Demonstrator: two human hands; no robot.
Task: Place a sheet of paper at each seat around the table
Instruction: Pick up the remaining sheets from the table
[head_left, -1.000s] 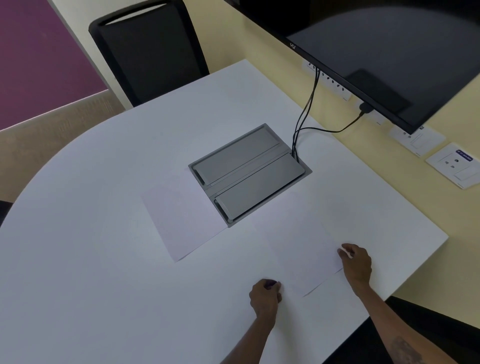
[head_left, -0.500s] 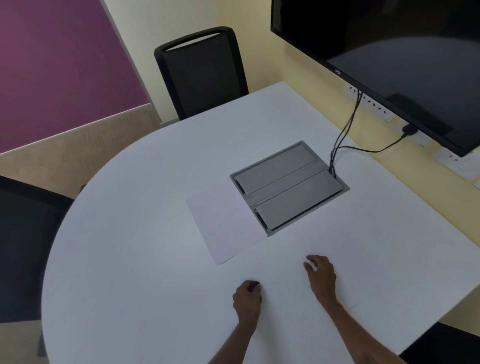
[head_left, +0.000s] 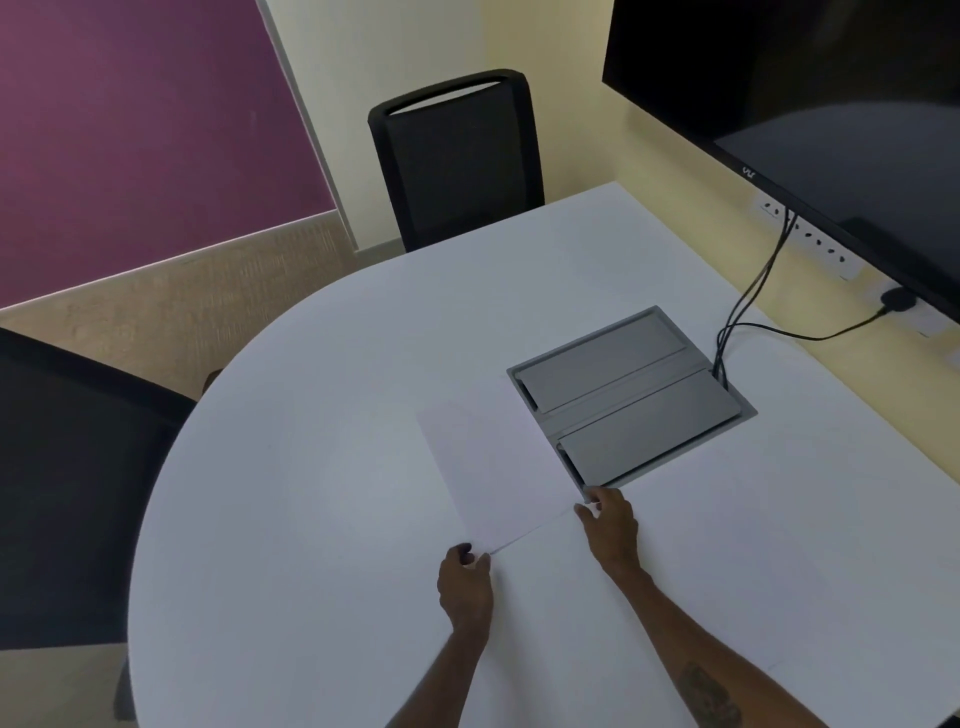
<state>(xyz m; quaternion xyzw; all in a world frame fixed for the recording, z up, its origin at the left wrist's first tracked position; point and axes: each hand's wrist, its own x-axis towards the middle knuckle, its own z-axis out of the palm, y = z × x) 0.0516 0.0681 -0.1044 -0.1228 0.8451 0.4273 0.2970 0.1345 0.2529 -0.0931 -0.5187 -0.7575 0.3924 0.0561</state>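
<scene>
a white table with a rounded end fills most of the head view. a sheet of paper lies flat near its middle, its far right edge touching the grey cable box set flush into the tabletop. the left hand is at the sheet's near corner, fingers curled in, with thumb and fingertips closed on the paper's edge; the corner appears slightly lifted off the surface. the right hand is at the sheet's right corner, just beside the near corner of the cable box, fingers bent and partly spread, fingertips resting on or at the paper's edge; a firm pinch cannot be confirmed from this angle. both forearms reach in from the bottom edge of the view. a black chair stands at the far side of the table, and a second black chair stands at the left side. black cables run from the cable box up to the wall below a dark screen.
</scene>
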